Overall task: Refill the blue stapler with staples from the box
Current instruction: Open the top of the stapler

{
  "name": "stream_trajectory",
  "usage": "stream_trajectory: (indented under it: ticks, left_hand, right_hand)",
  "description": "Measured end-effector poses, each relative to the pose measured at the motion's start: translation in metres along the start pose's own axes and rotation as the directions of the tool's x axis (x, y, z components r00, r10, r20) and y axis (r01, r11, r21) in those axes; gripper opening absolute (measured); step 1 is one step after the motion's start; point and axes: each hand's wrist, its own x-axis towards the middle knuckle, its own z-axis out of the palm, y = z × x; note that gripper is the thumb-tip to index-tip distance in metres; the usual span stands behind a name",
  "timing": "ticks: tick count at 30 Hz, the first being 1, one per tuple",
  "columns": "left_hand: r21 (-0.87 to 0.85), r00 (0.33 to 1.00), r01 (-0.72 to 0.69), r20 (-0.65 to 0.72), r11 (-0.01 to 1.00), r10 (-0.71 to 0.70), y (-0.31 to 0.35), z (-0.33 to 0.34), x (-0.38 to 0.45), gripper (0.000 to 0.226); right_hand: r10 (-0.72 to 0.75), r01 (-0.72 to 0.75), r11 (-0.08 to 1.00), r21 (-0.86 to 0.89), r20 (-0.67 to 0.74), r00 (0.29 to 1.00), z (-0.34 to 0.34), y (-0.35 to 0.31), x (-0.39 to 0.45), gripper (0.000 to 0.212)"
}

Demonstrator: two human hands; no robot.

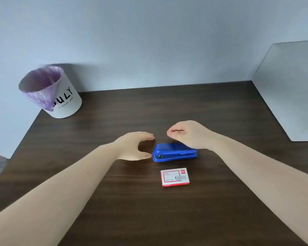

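The blue stapler [174, 155] lies closed on the dark wooden table [167, 219], lengthwise left to right. A small red-and-white staple box [174, 177] lies closed just in front of it. My left hand [133, 146] hovers at the stapler's left end, thumb and fingers spread in a C shape, the thumb tip almost at the stapler, holding nothing. My right hand [188, 134] is above the stapler's back right part with fingers curled loosely inward; it covers part of the stapler's far edge and holds nothing.
A white round bin [60, 102] with a purple liner stands at the table's back left corner. A pale wall runs behind the table and a grey panel [292, 89] rises along the right edge. The table's left edge drops to the floor.
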Motion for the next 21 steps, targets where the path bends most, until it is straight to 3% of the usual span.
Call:
stream_trajectory:
  ticks: [4, 7, 11, 15, 21]
  left_hand:
    - [-0.113, 1.0, 0.001, 0.015, 0.994, 0.001, 0.0, 0.015, 0.004, 0.082]
    - [-0.147, 0.997, -0.054, -0.067, 0.988, 0.044, -0.003, 0.03, 0.005, 0.089]
    - [-0.128, 0.952, -0.168, -0.277, 0.977, 0.127, -0.01, 0.048, 0.008, 0.058]
    - [-0.241, 0.926, -0.19, -0.366, 0.952, 0.093, -0.004, 0.059, 0.003, 0.03]
    - [-0.111, 0.836, -0.145, -0.545, 0.983, 0.062, -0.008, 0.081, -0.021, 0.038]
  right_hand:
    - [-0.112, 0.112, 0.993, 0.049, 0.01, 0.994, 0.009, 0.005, -0.003, 0.035]
    - [-0.211, 0.211, 0.977, 0.006, 0.012, 0.977, 0.02, 0.009, -0.002, 0.043]
    - [-0.334, 0.323, 0.938, -0.124, -0.084, 0.939, 0.043, 0.014, -0.001, 0.037]
    - [-0.418, 0.384, 0.907, -0.174, -0.242, 0.876, 0.055, 0.016, -0.009, 0.027]
    - [-0.406, 0.421, 0.905, -0.063, -0.422, 0.81, 0.062, 0.006, -0.029, 0.028]
